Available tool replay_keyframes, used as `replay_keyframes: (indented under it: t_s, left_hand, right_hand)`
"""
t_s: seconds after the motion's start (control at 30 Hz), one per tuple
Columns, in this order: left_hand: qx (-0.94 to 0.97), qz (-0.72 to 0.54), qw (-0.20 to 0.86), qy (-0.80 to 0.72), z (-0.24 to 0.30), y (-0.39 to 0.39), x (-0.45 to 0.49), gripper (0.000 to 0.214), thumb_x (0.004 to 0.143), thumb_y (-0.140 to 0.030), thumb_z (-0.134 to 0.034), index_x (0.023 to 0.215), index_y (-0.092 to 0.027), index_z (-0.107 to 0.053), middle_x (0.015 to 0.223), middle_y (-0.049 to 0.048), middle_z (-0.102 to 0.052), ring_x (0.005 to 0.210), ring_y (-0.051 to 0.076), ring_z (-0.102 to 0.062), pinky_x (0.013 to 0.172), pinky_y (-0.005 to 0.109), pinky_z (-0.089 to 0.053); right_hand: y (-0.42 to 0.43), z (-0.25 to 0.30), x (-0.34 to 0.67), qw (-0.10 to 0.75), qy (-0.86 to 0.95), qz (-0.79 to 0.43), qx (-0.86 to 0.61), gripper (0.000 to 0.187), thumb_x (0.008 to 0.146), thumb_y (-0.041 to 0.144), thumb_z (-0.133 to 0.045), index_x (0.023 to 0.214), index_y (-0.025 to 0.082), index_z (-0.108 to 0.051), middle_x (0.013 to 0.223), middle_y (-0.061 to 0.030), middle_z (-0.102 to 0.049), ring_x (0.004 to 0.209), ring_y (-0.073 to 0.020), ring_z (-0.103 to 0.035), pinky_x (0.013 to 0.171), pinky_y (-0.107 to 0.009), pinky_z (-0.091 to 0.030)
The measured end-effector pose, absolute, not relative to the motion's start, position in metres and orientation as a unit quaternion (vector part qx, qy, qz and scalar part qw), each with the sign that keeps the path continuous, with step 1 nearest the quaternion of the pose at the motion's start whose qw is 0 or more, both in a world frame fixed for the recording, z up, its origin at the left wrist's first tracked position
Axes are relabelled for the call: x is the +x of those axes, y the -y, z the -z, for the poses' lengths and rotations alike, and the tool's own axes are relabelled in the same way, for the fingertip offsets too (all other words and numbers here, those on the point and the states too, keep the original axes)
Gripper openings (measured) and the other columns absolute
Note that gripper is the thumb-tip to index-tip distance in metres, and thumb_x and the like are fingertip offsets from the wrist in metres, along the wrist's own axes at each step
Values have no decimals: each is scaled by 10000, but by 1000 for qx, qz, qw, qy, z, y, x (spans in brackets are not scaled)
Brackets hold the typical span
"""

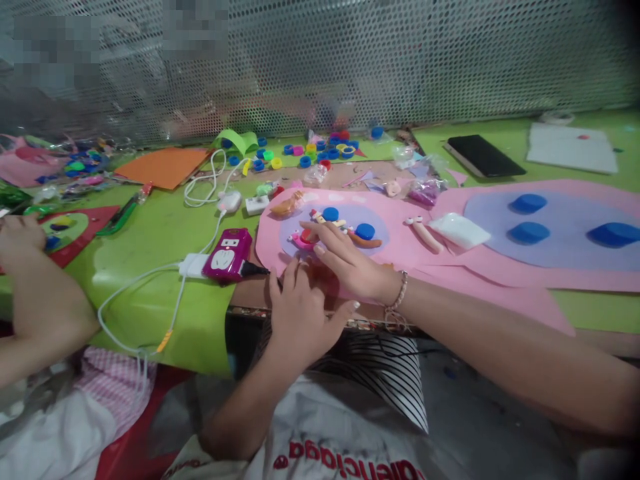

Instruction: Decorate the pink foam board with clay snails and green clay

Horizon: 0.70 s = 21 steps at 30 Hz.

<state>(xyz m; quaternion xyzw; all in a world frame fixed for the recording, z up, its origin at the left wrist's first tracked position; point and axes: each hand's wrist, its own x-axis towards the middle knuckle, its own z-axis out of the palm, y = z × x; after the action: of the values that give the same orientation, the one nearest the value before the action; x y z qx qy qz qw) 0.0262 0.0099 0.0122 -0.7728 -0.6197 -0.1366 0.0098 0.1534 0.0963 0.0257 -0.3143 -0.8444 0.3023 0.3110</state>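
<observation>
My right hand [345,260] lies flat, fingers stretched out, on a pink foam shape [400,243] with a lilac oval [345,223]. Its fingertips touch small craft pieces there: a pink piece [301,239], an orange strip [367,243] and two blue bottle caps [365,231]. My left hand [300,310] rests on the near edge of the same pink shape, fingers spread, holding nothing. A bracelet [399,297] sits on my right wrist.
A magenta device [227,255] with white cables lies left of the pink shape. Another person's arm [35,293] reaches in at far left. Several coloured caps [310,152], orange foam [163,165], a phone [479,155], white paper [570,147] and a larger lilac shape [560,230] cover the green table.
</observation>
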Motion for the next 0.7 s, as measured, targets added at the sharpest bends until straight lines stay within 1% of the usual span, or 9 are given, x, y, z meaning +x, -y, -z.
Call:
replay_keyframes:
  t_s: [0.13,0.23,0.3,0.33,0.4,0.5,0.6,0.7]
  left_hand:
    - [-769,159,-2,620,-8,-9,23,556,888,-532,-314,1214,-161,-570,1347,175,-480,1301,332,-339,1040,618,-218]
    - [-748,189,0,637,-4,-9,21,556,921,-471,-258,1298,-124,-475,1421,176,-394,1315,297,-334,1058,578,-230]
    - [-734,206,11,647,-1,-10,22,582,913,-477,-283,1330,-98,-426,1443,187,-356,1318,295,-330,1062,557,-243]
    - [-730,210,20,650,0,-10,22,592,901,-489,-313,1327,-94,-429,1442,191,-355,1319,302,-329,1064,555,-241]
    - [-730,213,42,648,1,-9,24,577,875,-499,-372,1266,-95,-501,1408,200,-400,1313,318,-335,1071,555,-227]
    - [-740,203,70,638,1,-8,27,467,852,-471,-425,1051,-111,-647,1313,206,-497,1296,331,-359,1071,550,-225]
    - [-749,183,79,632,-2,-7,29,409,846,-453,-441,907,-135,-690,1245,199,-545,1280,332,-378,1061,564,-233]
    - [-757,157,74,630,-7,-7,29,446,856,-474,-415,892,-131,-698,1246,208,-540,1303,343,-343,1055,587,-228]
  right_hand:
    - [-95,-29,153,302,842,-308,-325,452,962,342,-244,1381,192,-324,1266,-119,-456,1219,-250,-373,1049,-512,-267]
    - [-94,-31,154,305,843,-308,-318,446,961,344,-240,1369,193,-340,1284,-118,-453,1230,-252,-367,1054,-515,-265]
    - [-94,-30,154,312,841,-313,-311,443,961,352,-239,1367,206,-340,1316,-111,-441,1265,-258,-339,1068,-529,-238]
    - [-95,-29,154,315,837,-320,-312,446,961,359,-239,1370,209,-336,1327,-109,-435,1280,-261,-325,1075,-537,-224]
    - [-96,-27,155,320,827,-334,-320,455,960,374,-241,1374,208,-329,1337,-110,-432,1297,-269,-310,1079,-549,-209]
    - [-97,-25,155,333,815,-345,-325,469,959,391,-244,1372,186,-336,1339,-116,-436,1302,-272,-304,1088,-545,-198]
    - [-98,-25,155,342,812,-349,-320,479,958,397,-248,1371,173,-341,1336,-120,-444,1309,-272,-293,1097,-536,-183]
    - [-97,-26,155,344,809,-354,-319,475,957,395,-250,1368,178,-347,1329,-116,-454,1313,-272,-288,1094,-539,-190]
